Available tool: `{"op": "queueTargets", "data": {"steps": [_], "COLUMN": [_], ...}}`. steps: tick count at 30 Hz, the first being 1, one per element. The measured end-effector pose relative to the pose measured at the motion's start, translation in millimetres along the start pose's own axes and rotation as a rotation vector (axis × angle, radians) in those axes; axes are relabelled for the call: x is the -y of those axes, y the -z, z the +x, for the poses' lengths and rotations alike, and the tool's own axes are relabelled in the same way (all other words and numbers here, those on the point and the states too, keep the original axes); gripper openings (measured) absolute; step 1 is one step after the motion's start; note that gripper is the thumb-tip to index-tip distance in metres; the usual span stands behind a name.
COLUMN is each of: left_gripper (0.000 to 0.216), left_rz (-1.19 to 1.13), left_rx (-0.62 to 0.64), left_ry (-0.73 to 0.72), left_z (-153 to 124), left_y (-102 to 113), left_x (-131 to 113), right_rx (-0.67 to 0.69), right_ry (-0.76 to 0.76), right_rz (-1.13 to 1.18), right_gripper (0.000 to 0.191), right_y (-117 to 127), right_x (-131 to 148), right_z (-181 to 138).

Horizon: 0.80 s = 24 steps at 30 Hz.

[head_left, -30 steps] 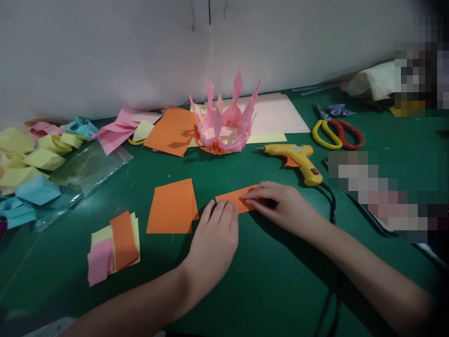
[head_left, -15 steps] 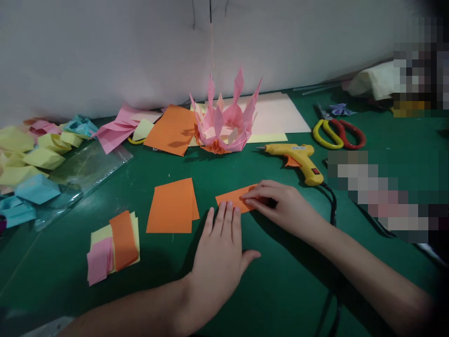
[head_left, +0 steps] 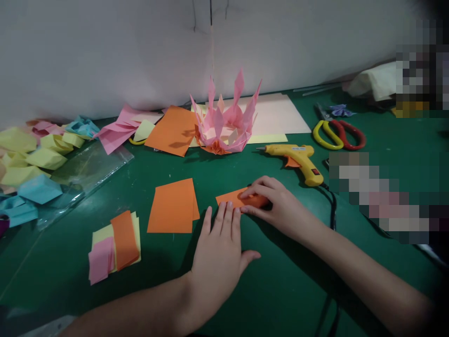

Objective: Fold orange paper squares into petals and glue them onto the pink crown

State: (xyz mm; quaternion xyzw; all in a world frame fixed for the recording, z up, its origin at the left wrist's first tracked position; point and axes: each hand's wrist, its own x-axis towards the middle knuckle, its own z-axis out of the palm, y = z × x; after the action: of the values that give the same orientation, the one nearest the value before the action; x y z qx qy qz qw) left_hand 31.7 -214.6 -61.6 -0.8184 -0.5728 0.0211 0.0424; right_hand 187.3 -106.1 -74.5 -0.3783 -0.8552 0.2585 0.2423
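Note:
A folded orange paper strip (head_left: 234, 197) lies on the green table (head_left: 273, 281) near the middle. My left hand (head_left: 219, 252) lies flat beside it, fingers stretched out, fingertips pressing the strip's near edge. My right hand (head_left: 277, 206) is curled over the strip's right end, fingers pinching and lifting the fold. Left of the hands sits a small stack of orange paper squares (head_left: 172, 206). Further left is a pile of folded pink, orange and yellow pieces (head_left: 114, 245).
A pink paper crown-like model (head_left: 224, 121) stands at the back, with orange (head_left: 173, 130) and cream sheets (head_left: 277, 114) beside it. A yellow glue gun (head_left: 296, 159) and its cord lie right of the hands; scissors (head_left: 336, 131) beyond. Folded yellow and blue units (head_left: 35, 164) crowd the left edge.
My left hand slid forward and flattened, thumb spread, fingertips now on the strip's edge. My right hand's fingers curled up, raising the strip's right end.

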Motion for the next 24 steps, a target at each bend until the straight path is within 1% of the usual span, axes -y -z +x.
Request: {"op": "queueTargets", "data": {"steps": [3,5,8,12,14,16,20,22,24], "left_gripper": [0.068,0.064,0.055,0.051,0.051,0.048,0.048,0.055,0.061], "left_rz": [-0.008,-0.007,0.012,0.028,0.028,0.023,-0.005,-0.025,-0.047], "left_rx": [-0.005,-0.028,-0.078,-0.1,-0.1,-0.103,-0.071,-0.031,0.006], "left_ry": [0.0,0.031,0.096,0.095,0.088,0.099,0.163,0.194,0.208], "left_z": [-1,-3,-6,-8,-8,-7,-1,3,7], "left_y": [2,4,4,6,7,8,11,12,11], "left_x": [1,1,1,1,1,1,5,9,12], "right_rx": [0.005,0.017,0.075,0.135,0.155,0.157,0.115,0.134,0.186], "right_ry": [-0.014,-0.026,-0.046,-0.055,-0.047,-0.039,0.009,0.037,0.059], "right_rz": [0.056,0.108,0.205,0.279,0.245,0.178,0.029,0.017,0.068], "right_gripper": [0.016,0.018,0.02,0.019,0.024,0.034,0.052,0.05,0.041], "right_y": [3,6,11,17,20,22,23,23,23], "right_x": [-6,-10,-16,-23,-23,-22,-12,-5,1], "right_z": [0,0,0,-2,-2,-3,-5,-4,-3]}}
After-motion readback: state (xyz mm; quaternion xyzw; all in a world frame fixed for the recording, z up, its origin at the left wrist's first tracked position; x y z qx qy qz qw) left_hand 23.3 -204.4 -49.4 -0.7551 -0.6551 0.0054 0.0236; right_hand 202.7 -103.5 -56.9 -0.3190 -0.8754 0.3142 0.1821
